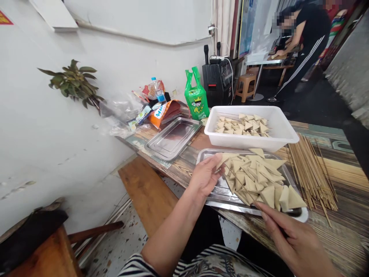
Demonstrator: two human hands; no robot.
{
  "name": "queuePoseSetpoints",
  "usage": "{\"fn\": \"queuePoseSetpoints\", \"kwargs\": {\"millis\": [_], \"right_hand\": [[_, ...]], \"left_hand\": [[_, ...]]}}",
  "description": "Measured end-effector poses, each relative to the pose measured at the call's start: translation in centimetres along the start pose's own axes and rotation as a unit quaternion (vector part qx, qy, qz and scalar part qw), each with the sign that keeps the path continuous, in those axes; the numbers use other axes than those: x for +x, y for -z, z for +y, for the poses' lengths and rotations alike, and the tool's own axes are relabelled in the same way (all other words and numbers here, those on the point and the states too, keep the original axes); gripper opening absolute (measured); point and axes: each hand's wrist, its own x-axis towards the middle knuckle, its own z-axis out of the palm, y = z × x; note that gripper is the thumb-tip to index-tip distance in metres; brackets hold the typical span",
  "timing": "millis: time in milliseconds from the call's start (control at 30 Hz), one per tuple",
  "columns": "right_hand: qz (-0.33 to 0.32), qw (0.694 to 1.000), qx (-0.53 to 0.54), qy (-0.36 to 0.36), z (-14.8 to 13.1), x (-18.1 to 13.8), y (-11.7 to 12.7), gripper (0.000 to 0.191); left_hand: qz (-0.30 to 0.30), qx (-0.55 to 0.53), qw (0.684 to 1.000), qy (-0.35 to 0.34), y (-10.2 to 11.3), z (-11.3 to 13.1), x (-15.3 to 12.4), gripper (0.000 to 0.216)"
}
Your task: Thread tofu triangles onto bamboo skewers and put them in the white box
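My left hand (205, 175) pinches a pale tofu triangle (227, 157) above the left side of a metal tray (217, 192). In my right hand (291, 234) is the near end of a thin bamboo skewer (243, 185), closed between thumb and fingers. The skewer slants up and left toward the triangle; whether its tip is inside cannot be made out. Many more tofu triangles (259, 175) lie heaped on the tray under the skewer. Behind it, a white plastic tub (248, 143) holds skewered triangles (242, 125).
Loose bamboo skewers (313, 173) lie to the right on the wooden table (346, 227). An unused-looking metal tray (174, 138), snack bags (167, 111), a bottle (158, 92) and a green bag (196, 96) stand at left. A person (308, 38) bends over another table behind.
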Motion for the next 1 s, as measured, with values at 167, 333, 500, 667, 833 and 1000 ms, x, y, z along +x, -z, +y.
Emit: {"fn": "queuePoseSetpoints", "kwargs": {"millis": [167,333,500,667,833,1000], "right_hand": [[0.01,1.0,-0.011,0.017,0.4,-0.4,-0.3,0.029],[0.027,0.998,-0.03,0.041,0.1,-0.2,-0.3,0.027],[0.03,0.997,-0.041,0.059,-0.4,0.2,-0.1,0.025],[0.03,0.996,-0.055,0.065,-0.2,0.1,-0.2,0.025],[0.034,0.996,-0.06,0.063,0.0,0.0,-0.3,0.025],[0.034,0.996,-0.066,0.047,0.0,-0.1,-0.3,0.023]], "left_hand": [[-0.011,-0.015,1.0,0.015,-0.2,0.1,-0.4,0.017],[-0.046,0.003,0.999,0.0,-0.5,0.3,-1.1,0.018],[-0.06,0.009,0.998,-0.009,-0.9,0.3,-1.7,0.02],[-0.041,0.008,0.999,-0.003,-1.2,0.1,-2.0,0.02],[-0.049,0.016,0.999,-0.002,-1.2,-0.4,-2.0,0.021],[-0.071,0.036,0.996,0.025,-1.2,-2.3,-2.4,0.023]]}}
